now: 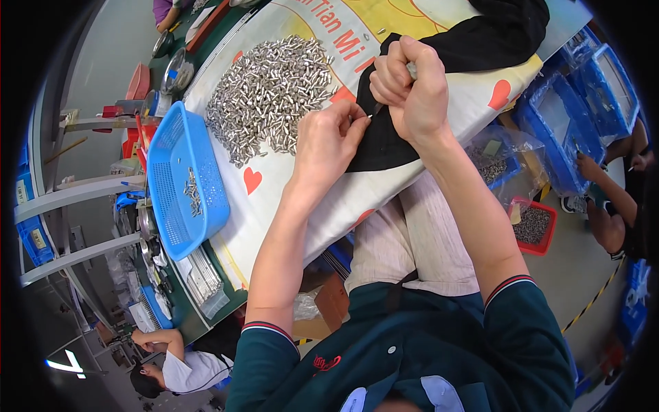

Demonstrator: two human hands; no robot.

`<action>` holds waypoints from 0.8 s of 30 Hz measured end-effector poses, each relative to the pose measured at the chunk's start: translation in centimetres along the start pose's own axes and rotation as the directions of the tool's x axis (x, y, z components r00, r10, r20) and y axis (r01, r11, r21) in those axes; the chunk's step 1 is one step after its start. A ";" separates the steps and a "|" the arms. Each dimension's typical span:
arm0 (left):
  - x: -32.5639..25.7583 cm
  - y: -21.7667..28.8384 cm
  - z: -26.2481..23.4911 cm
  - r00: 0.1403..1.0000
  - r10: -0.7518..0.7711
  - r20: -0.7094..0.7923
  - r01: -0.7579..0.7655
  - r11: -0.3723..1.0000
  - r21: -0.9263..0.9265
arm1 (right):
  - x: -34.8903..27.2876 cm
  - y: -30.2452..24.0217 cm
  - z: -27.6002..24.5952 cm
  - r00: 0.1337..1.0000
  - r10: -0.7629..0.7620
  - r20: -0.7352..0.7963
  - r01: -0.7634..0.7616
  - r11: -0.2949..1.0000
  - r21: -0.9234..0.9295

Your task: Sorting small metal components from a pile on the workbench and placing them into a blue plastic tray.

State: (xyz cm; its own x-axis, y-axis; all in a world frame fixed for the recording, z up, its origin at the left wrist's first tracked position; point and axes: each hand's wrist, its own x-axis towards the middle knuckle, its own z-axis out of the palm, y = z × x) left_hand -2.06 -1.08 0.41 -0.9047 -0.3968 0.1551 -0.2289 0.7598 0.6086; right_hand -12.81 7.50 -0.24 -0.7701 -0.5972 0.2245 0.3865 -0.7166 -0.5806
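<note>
Head view: blue basket (213,187) holds small metal pieces (193,193).

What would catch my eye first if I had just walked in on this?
Probably the big heap of silvery metal pieces on the heart-printed tablecloth, with a bright blue basket to its left. Next, to the heap's right, the person's left hand pinches a tiny shiny piece at the black cloth, while the right hand makes a fist over that cloth.
</note>
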 end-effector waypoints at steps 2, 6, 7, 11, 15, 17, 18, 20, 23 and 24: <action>-0.1 0.1 0.1 1.000 -0.002 -0.011 0.002 1.000 0.010 | -0.1 0.0 -0.1 1.000 0.009 0.000 -0.009 1.000 0.001; 0.0 0.7 0.1 1.000 -0.012 -0.026 0.013 0.999 0.037 | -0.1 -0.1 -0.2 0.999 0.041 0.004 -0.041 0.999 0.010; -0.1 0.7 0.0 1.000 -0.014 -0.026 0.015 0.999 0.039 | -0.1 -0.1 -0.1 0.999 0.042 0.004 -0.042 0.999 0.012; -0.1 0.7 0.0 1.000 -0.019 -0.021 0.020 0.998 0.060 | -0.2 -0.1 -0.3 0.998 0.050 0.028 -0.050 0.999 0.006; -0.1 0.8 -0.1 1.000 -0.025 -0.014 0.026 0.998 0.061 | -0.2 -0.1 -0.2 0.999 0.048 0.022 -0.048 0.999 0.021; -0.1 0.7 -0.1 1.000 -0.023 -0.014 0.024 0.998 0.065 | -0.2 -0.1 -0.3 0.998 0.048 0.026 -0.049 0.999 0.015; 0.0 0.7 -0.1 1.000 -0.019 -0.014 0.020 0.997 0.069 | -0.2 -0.1 -0.3 0.998 0.048 0.030 -0.048 0.999 0.008; 0.0 0.7 -0.1 1.000 -0.019 -0.015 0.020 0.998 0.066 | -0.2 -0.1 -0.4 0.998 0.051 0.034 -0.051 0.999 0.014; -0.1 0.8 -0.1 1.000 -0.021 -0.017 0.022 0.997 0.068 | -0.2 -0.1 -0.3 0.998 0.055 0.031 -0.056 0.998 0.023; -0.1 0.8 0.0 1.000 -0.022 -0.018 0.024 0.997 0.073 | -0.2 -0.1 -0.3 0.998 0.057 0.025 -0.058 0.998 0.026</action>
State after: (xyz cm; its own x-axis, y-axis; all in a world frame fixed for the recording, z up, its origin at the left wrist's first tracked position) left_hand -2.17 -0.45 0.94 -0.8926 -0.4231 0.1557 -0.2759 0.7857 0.5537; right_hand -12.84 7.84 -0.45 -0.7337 -0.6460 0.2106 0.4433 -0.6901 -0.5720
